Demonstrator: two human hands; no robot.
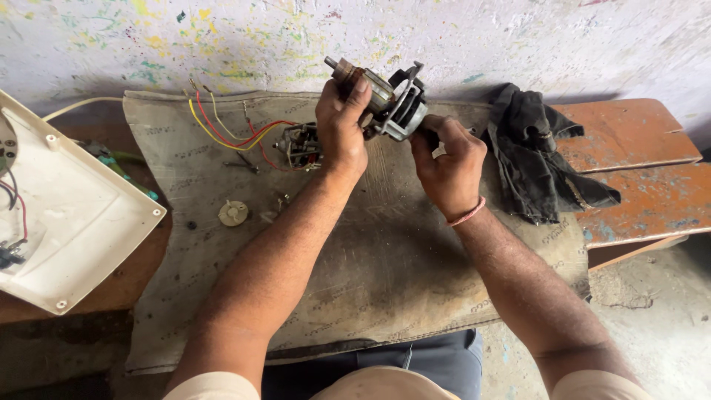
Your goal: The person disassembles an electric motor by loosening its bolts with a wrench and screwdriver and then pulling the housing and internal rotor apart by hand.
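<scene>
My left hand [341, 126] grips a small electric motor rotor [370, 85] with a copper-wound core and a grey end bracket [404, 111], held up above the mat. My right hand [448, 163] closes on the bracket's lower right end, where a shaft or tool is hidden in the fist. Behind my left hand lies the motor's other part [300, 144] with red and yellow wires [222, 130] trailing left across the mat.
A worn grey mat [385, 259] covers the wooden bench [637, 178]. A black rag [541, 155] lies at the right. A white plastic housing [67, 222] sits at the left. A small cream disc [233, 213] and loose screws rest on the mat.
</scene>
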